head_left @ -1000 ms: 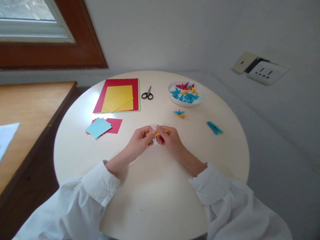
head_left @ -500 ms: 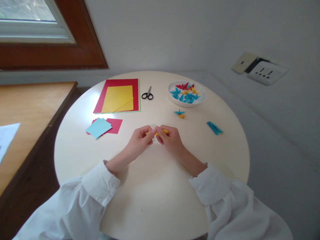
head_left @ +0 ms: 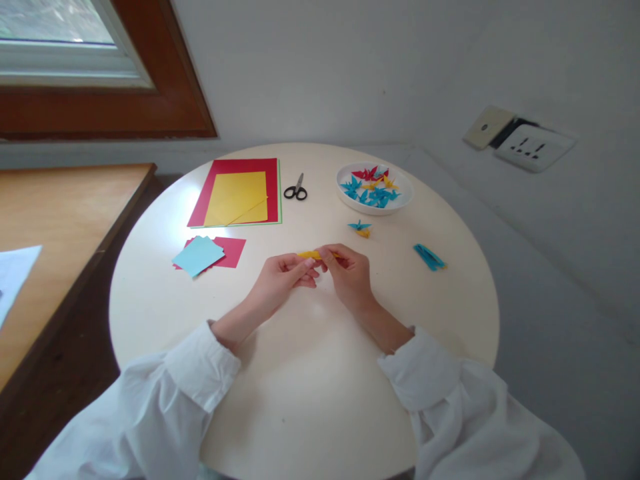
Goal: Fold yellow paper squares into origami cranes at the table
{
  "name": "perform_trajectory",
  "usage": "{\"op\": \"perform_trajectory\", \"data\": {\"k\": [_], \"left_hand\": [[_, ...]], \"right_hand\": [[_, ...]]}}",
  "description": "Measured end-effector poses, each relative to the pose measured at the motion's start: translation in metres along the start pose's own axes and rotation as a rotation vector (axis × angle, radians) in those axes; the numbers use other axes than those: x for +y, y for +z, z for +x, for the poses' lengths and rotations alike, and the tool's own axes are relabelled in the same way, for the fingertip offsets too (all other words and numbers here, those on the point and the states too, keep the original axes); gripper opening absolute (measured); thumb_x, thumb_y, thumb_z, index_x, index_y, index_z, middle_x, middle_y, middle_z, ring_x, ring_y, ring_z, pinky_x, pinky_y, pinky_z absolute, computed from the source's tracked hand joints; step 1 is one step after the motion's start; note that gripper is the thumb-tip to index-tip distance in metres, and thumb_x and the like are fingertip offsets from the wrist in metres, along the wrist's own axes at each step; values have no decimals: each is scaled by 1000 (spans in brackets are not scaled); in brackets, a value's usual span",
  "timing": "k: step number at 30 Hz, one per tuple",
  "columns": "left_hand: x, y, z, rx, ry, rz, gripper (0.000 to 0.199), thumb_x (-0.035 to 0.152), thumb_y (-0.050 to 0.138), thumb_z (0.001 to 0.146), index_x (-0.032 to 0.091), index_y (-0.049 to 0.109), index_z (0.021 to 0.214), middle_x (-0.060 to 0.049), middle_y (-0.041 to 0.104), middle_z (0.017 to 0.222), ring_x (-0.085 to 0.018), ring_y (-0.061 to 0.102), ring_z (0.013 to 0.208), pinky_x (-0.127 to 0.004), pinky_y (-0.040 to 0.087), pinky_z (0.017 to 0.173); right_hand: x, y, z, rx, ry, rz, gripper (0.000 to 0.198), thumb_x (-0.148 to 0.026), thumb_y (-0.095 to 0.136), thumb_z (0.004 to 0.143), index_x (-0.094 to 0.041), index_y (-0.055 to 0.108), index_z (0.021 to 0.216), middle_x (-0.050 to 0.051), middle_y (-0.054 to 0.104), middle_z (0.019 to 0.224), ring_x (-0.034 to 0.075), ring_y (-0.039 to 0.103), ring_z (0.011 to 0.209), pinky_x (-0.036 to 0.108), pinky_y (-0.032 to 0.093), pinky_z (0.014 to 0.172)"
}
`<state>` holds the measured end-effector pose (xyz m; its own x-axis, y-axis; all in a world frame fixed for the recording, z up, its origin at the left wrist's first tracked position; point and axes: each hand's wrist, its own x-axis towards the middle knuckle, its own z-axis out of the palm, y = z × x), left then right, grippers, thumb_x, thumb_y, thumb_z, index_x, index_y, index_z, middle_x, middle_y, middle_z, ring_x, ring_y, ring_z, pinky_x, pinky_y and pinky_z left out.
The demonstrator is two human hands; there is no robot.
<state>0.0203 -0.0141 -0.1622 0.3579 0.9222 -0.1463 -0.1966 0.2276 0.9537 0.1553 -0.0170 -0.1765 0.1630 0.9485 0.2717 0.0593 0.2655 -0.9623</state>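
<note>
Seemingly plain yel. ppr (head_left: 310,255) in R grip (head_left: 353,275)

A wood-framed window (head_left: 90,63), wall socket (head_left: 531,148) and round table (head_left: 300,373) show an indoor room (exact kind unclear).

Worktop (head_left: 310,380) smooth, glossy where a glare sits by the large coloured sheets (head_left: 237,193), those being flat, smooth paper; folded yellow piece (head_left: 309,255) paper too. Scissors (head_left: 295,192) show grey metal blades and black plastic-looking handles, dish (head_left: 370,209) smooth white, plastic to my eye from here. Sleeves (head_left: 200,370) soft, rumpled matt cloth; window frame (head_left: 165,113) brown wood, dull sheen; wall (head_left: 310,73) matt.
</note>
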Motion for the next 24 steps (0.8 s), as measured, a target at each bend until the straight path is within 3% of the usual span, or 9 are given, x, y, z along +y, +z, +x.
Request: {"op": "perform_trajectory", "data": {"k": [7, 14, 24], "left_hand": [[1, -1, 1, 97, 86, -11, 20, 31, 71, 65, 12, 66, 70, -3, 66, 71, -11, 59, 62, -28, 51, 69], [-3, -6, 2, 200, 271, 202, 19, 32, 67, 71, 14, 65, 73, -2, 65, 69, -13, 61, 66, -29, 51, 69], [-1, -4, 2, 234, 307, 196, 17, 29, 69, 70, 14, 63, 73, -2, 65, 68, -14, 62, 67, -30, 53, 68]], "right_hand": [[-5, 2, -2, -52, -7, 17, 12, -30, 62, 74, -20, 67, 71, 1, 67, 71, 14, 60, 67, 27, 50, 63], [-5, 3, -3, -106, -3, 79, 10, -28, 64, 73, -20, 69, 76, 3, 70, 80, 16, 64, 74, 31, 53, 71], [0, 3, -2, -142, -16, 131, 10, -26, 63, 74, -19, 70, 78, 2, 72, 82, 15, 66, 76, 29, 55, 71]]}}
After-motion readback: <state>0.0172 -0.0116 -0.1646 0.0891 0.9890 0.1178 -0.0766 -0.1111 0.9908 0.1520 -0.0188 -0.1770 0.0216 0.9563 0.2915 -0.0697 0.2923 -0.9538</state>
